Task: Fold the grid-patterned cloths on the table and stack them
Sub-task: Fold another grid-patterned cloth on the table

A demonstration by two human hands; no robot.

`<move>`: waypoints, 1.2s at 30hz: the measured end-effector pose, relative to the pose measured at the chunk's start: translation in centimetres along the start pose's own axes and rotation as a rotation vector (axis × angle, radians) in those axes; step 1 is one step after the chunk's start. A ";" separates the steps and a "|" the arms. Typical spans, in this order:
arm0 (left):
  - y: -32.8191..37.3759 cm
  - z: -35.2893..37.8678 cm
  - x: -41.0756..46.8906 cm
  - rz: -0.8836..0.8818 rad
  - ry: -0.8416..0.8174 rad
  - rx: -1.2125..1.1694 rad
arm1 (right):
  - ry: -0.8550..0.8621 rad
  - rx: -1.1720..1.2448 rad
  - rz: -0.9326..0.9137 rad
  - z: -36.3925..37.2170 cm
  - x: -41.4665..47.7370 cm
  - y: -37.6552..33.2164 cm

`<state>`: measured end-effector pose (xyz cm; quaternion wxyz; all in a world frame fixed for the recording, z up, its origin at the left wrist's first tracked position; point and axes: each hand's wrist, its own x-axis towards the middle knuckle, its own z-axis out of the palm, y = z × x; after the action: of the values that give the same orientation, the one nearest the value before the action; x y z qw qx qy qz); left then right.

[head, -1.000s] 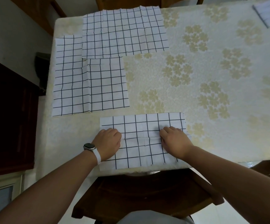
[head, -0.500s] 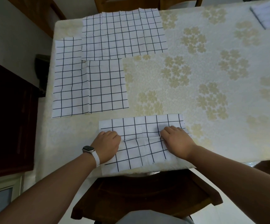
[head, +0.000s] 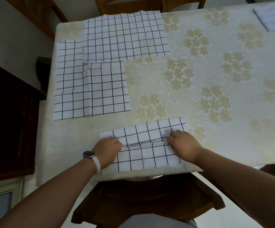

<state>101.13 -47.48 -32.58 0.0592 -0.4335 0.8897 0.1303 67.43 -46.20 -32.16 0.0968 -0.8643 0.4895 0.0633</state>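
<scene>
The counter (head: 199, 112) fills most of the view, covered in a pale cloth printed with beige flowers. A dark wooden chair (head: 150, 203) sits tucked under its near edge.

On the far left of the counter lies the largest grid-patterned cloth (head: 125, 35), spread flat. Its near left corner overlaps a second grid cloth (head: 90, 89), also flat, which runs along the counter's left edge.

A third grid cloth (head: 143, 155) lies at the near edge, well apart from the other two. It is folded into a long strip, with a raised crease running across its middle between the two hands. A small white folded stack (head: 271, 17) sits at the far right corner.

The left hand (head: 108, 150) rests on the strip's left end, its fingers (head: 117, 142) curled and pinching the crease. The right hand (head: 182, 145) does the same at the right end, fingers (head: 173, 135) curled onto the fabric. A watch (head: 89, 154) with a white strap is on the left wrist.
</scene>
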 end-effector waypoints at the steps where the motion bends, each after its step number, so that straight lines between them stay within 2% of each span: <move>1: 0.0 -0.1 -0.1 -0.022 0.000 -0.015 | 0.002 0.001 -0.001 -0.1 -0.1 0.1; 8: 0.8 -0.9 -1.0 -0.138 0.044 -0.011 | 0.016 -0.025 0.022 -0.7 -0.7 0.2; 16: 1.8 -4.3 -2.4 -0.267 0.238 -0.015 | 0.192 0.016 0.017 -3.9 -1.2 0.1; 21: 2.7 -7.4 -5.0 -0.249 0.260 -0.076 | 0.278 0.099 0.019 -7.5 -3.3 -1.0; 24: 3.0 -9.8 -7.1 -0.222 0.156 -0.217 | 0.235 0.156 0.016 -9.7 -5.0 -1.9; 28: 2.5 -12.5 -8.5 -0.211 -0.024 -0.360 | 0.082 0.229 0.055 -12.5 -6.4 -3.2; 32: 0.9 -13.4 -7.2 -0.236 -0.191 -0.392 | -0.074 0.316 0.151 -13.4 -5.4 -3.8; 36: -0.8 -10.6 -3.5 -0.299 -0.353 -0.339 | -0.236 0.383 0.240 -10.5 -1.9 -2.4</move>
<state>103.98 -48.35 -21.81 0.1583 -0.5341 0.7575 0.3404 68.63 -45.83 -21.27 0.3070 -0.7524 0.5772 0.0807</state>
